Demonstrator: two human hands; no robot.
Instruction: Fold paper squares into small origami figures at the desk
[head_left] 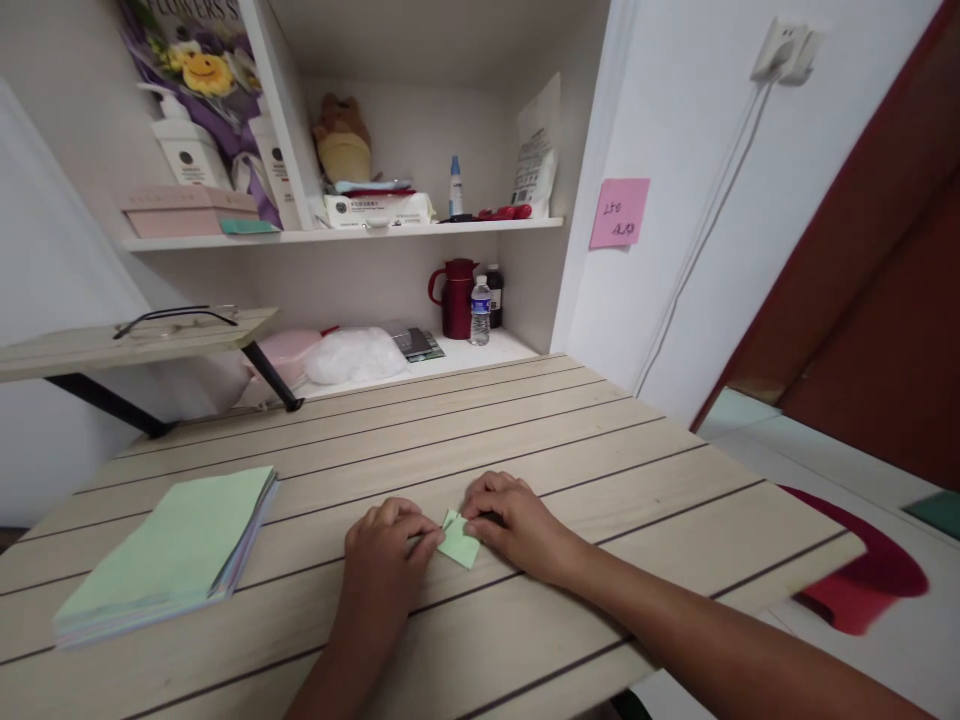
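Green paper [459, 545], one small piece, apparently folded: on the tabletop [330, 465], between the two hands. Left hand [390, 545]: grip closed, thumb and forefinger together at the paper's left edge. Right hand [517, 520]: grip clamped on the paper's right side, fingers bent. Stack [172, 540], sheets of several colours, green uppermost: on the tabletop, well to the left of the left hand. Jug [456, 305], red, and bottle [481, 318], clear: side by side on the shelf [514, 346] beyond the tabletop. Risks, as judged: uneven pull between the hands could tear the paper or skew a crease; a slack right grip could let it slip or spring open; a wide leftward sweep could push the stack askew.
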